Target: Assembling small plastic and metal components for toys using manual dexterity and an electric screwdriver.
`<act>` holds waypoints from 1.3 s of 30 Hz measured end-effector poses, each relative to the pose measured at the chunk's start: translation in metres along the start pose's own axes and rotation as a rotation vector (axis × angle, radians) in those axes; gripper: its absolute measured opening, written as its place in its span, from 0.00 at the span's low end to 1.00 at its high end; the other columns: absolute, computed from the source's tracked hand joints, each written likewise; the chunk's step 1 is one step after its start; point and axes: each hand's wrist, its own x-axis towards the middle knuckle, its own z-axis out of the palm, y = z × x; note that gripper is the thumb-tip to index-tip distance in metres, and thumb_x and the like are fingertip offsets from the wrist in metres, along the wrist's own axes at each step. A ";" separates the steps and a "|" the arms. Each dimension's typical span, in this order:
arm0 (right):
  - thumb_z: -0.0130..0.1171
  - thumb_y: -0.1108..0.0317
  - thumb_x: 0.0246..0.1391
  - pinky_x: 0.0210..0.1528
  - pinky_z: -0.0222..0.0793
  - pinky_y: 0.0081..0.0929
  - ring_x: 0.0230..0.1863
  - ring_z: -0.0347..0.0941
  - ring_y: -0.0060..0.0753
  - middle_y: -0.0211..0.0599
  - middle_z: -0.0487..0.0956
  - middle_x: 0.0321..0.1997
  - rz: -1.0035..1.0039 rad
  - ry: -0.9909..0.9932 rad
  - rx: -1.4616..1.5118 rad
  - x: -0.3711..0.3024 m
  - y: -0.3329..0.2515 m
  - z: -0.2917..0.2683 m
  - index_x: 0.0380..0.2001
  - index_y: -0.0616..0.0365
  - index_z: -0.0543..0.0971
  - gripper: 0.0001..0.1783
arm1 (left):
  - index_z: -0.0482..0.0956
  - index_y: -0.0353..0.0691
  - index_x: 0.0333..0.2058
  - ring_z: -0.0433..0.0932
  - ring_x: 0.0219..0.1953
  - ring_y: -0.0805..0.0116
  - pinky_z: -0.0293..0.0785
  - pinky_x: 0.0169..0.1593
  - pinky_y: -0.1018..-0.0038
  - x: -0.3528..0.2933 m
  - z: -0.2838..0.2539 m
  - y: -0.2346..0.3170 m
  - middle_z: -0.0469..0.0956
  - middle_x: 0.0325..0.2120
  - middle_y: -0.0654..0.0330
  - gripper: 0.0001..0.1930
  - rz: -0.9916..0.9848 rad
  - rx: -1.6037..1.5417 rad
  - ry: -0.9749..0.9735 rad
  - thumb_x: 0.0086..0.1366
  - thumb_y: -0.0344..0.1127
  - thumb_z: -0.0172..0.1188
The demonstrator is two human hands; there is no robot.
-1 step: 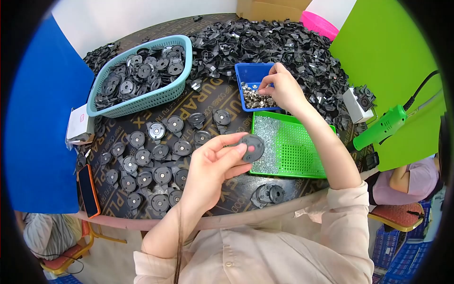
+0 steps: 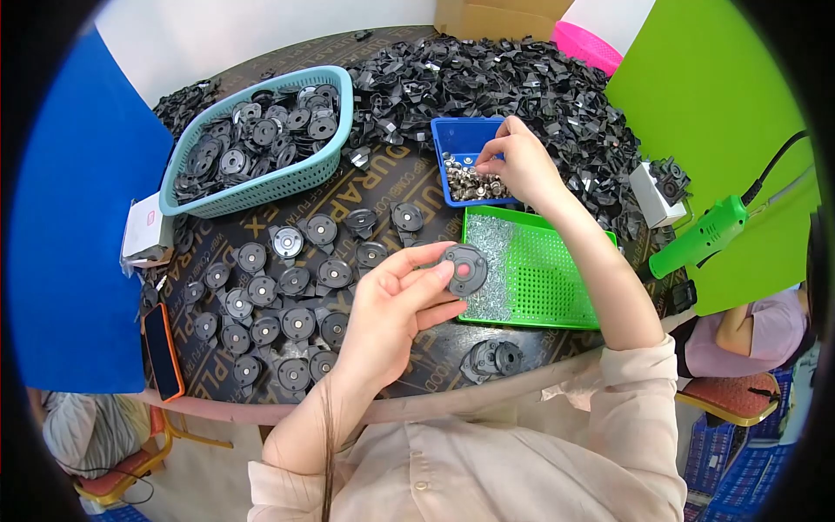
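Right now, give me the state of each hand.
Left hand: closed on a round black disc part.
Right hand: fingertips pinched in the small blue tray of metal pieces; grip contents cannot be told.

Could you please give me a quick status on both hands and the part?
Left hand holds grey disc above the table. Right hand picks in blue tray of small metal pieces. Nothing in the way.

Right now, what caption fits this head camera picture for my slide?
Left hand holds a round grey disc while right hand picks in a blue tray.
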 end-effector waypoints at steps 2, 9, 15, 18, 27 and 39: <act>0.64 0.75 0.44 0.35 0.71 0.28 0.28 0.76 0.34 0.39 0.78 0.26 0.092 -0.073 0.094 0.004 -0.005 -0.007 0.27 0.60 0.83 0.04 | 0.70 0.34 0.53 0.80 0.42 0.68 0.78 0.44 0.75 0.002 0.000 -0.006 0.79 0.43 0.57 0.18 -0.039 -0.143 0.031 0.66 0.33 0.56; 0.60 0.76 0.50 0.31 0.70 0.24 0.24 0.72 0.24 0.36 0.76 0.20 0.337 -0.160 0.317 -0.008 -0.015 -0.014 0.29 0.62 0.79 0.03 | 0.69 0.35 0.53 0.80 0.44 0.62 0.78 0.45 0.73 0.002 -0.011 -0.023 0.79 0.43 0.56 0.18 -0.134 -0.179 -0.011 0.66 0.33 0.56; 0.61 0.73 0.51 0.24 0.63 0.25 0.19 0.66 0.22 0.34 0.74 0.17 0.277 -0.143 0.220 -0.007 -0.008 -0.007 0.27 0.63 0.75 0.06 | 0.68 0.37 0.54 0.80 0.45 0.61 0.79 0.45 0.72 0.001 -0.007 -0.018 0.78 0.44 0.55 0.19 -0.148 -0.155 -0.015 0.64 0.28 0.54; 0.62 0.73 0.50 0.24 0.62 0.25 0.19 0.66 0.21 0.33 0.74 0.16 0.292 -0.174 0.225 -0.003 -0.010 -0.010 0.26 0.63 0.75 0.06 | 0.67 0.36 0.55 0.79 0.45 0.63 0.79 0.45 0.73 0.001 -0.011 -0.025 0.79 0.43 0.55 0.20 -0.122 -0.131 -0.007 0.63 0.27 0.55; 0.57 0.79 0.50 0.30 0.71 0.23 0.24 0.73 0.22 0.34 0.78 0.22 0.321 -0.271 0.328 -0.006 -0.001 -0.008 0.32 0.64 0.80 0.06 | 0.68 0.35 0.55 0.79 0.43 0.73 0.79 0.45 0.76 0.000 -0.011 -0.029 0.79 0.41 0.60 0.22 -0.161 -0.146 -0.050 0.61 0.23 0.57; 0.63 0.69 0.48 0.32 0.69 0.32 0.28 0.74 0.36 0.40 0.76 0.30 0.274 -0.232 0.052 -0.002 -0.011 -0.018 0.26 0.63 0.77 0.08 | 0.71 0.37 0.51 0.79 0.45 0.66 0.78 0.45 0.75 0.001 -0.012 -0.031 0.77 0.43 0.59 0.18 -0.173 -0.127 -0.068 0.61 0.25 0.59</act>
